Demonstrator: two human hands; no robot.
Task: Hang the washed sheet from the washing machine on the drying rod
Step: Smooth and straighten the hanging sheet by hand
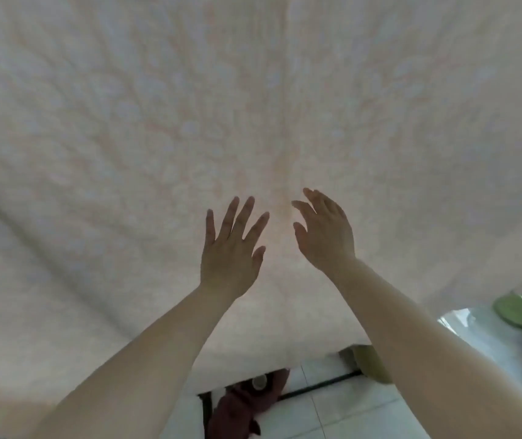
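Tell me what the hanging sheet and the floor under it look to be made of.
Sheet: thin woven cloth, matte, probably cotton; light glows through it, a faint pale print shows, and soft creases run across it. Floor: glossy white tile, likely ceramic; straight grout lines and a light sheen.

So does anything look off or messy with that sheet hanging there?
Nothing looks damaged. The sheet hangs spread out, with a few diagonal creases at its left side. Both the left hand and right hand are open in front of it. A dark cloth lies on the floor below.

Pale peach patterned sheet (190,106) hanging spread, faintly creased
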